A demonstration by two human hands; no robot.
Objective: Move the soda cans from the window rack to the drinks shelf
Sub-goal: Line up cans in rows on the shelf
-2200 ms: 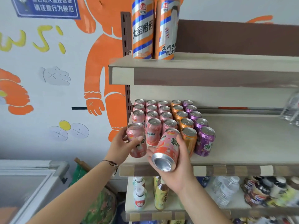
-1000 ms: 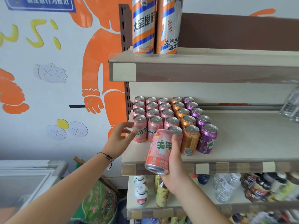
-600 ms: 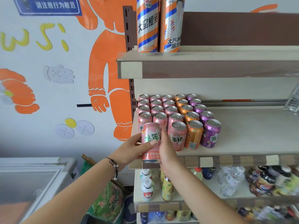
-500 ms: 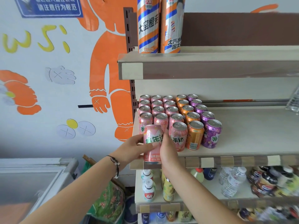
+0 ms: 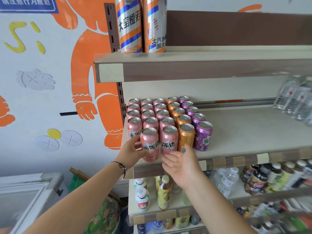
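Observation:
A pink soda can (image 5: 149,144) stands upright at the front edge of the drinks shelf (image 5: 253,132), in front of the left pink rows. My left hand (image 5: 132,153) wraps its left side, thumb across its lower front. My right hand (image 5: 181,162) hovers just below the shelf edge with fingers apart, holding nothing, its fingertips near another front pink can (image 5: 169,141) and an orange can (image 5: 185,137). Behind stand several rows of pink, orange and purple cans (image 5: 202,135). The window rack is out of view.
Two tall striped cans (image 5: 130,26) stand on the shelf above. Water bottles (image 5: 295,102) sit at the right end of the drinks shelf. Bottled drinks (image 5: 164,193) fill the shelves below. A chest freezer (image 5: 25,191) is at lower left, against a painted wall.
The pink can went from tilted in my right hand to upright on the shelf's front edge. My right hand let go and drew back; my left hand now holds the can.

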